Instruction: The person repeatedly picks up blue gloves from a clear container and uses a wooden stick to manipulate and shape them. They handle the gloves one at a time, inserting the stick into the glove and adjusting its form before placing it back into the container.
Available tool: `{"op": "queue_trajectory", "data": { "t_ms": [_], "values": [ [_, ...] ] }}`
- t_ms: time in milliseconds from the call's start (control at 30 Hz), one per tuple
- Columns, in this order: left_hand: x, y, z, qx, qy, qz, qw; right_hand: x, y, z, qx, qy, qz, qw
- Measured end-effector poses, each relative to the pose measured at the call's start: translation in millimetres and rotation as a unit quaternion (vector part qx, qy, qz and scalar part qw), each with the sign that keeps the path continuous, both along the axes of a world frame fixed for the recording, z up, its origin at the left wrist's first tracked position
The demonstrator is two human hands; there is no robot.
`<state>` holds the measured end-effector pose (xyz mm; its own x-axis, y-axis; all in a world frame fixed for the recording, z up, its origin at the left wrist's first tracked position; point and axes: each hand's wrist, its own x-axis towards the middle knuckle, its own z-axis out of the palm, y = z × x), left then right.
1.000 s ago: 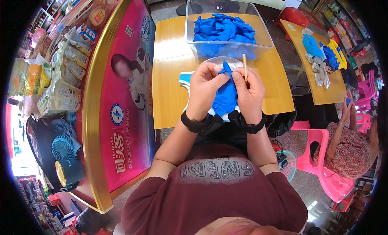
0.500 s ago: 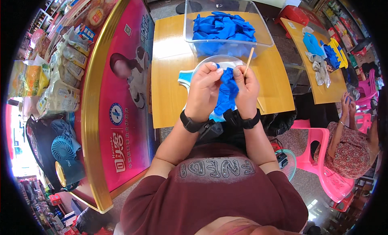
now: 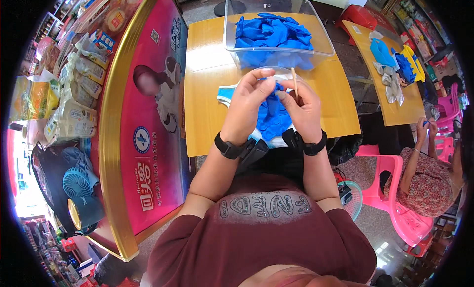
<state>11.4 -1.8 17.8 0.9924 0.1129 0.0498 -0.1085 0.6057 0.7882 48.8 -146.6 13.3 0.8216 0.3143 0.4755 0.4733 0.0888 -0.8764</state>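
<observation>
My left hand [image 3: 253, 102] and my right hand [image 3: 304, 109] are close together over the near table, pinching a crumpled blue glove-like piece [image 3: 272, 120] between thumbs and fingers. The piece hangs down below the fingertips in loose folds. A thin wooden stick [image 3: 295, 80] stands up from the fingers of my right hand; its lower part is hidden by that hand. Behind and below my hands lies a white item with a light-blue part [image 3: 226, 93], mostly covered. Beyond them, a clear plastic bin [image 3: 281, 52] holds a heap of similar blue pieces [image 3: 269, 34].
The wooden table [image 3: 205, 114] carries the bin. To the left runs a pink counter with a gold edge [image 3: 116, 89], with packaged goods and a small fan [image 3: 77, 182]. At right are another table [image 3: 400, 114], a pink chair [image 3: 395, 188] and a seated person [image 3: 427, 181].
My hands have drawn slightly closer together around the blue piece. The stick has swung more upright and sits lower, with less of it showing. The right hand's fingers have curled inward.
</observation>
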Motion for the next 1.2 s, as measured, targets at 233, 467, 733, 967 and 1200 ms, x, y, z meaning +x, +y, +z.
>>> {"op": "queue_trajectory", "data": {
  "t_ms": [233, 467, 733, 967, 1200],
  "values": [
    [-7, 10, 9, 0.097, -0.009, -0.027, 0.995, -5, 1, -6, 0.109, 0.160, 0.031, 0.981],
    [1, 4, -9, 0.377, -0.104, 0.266, 0.881, -25, 15, -6, 0.101, 0.130, 0.037, 0.986],
    [6, -1, -13, 0.241, -0.055, 0.278, 0.928, -29, 24, -6, 0.137, 0.165, 0.068, 0.974],
    [-9, -12, 5, -0.077, 0.010, 0.003, 0.997, -7, 9, -8, 0.239, 0.226, 0.038, 0.943],
    [-13, -3, -2, -0.252, -0.059, -0.256, 0.931, -11, 8, 2, 0.199, 0.226, 0.034, 0.953]
  ]
}}
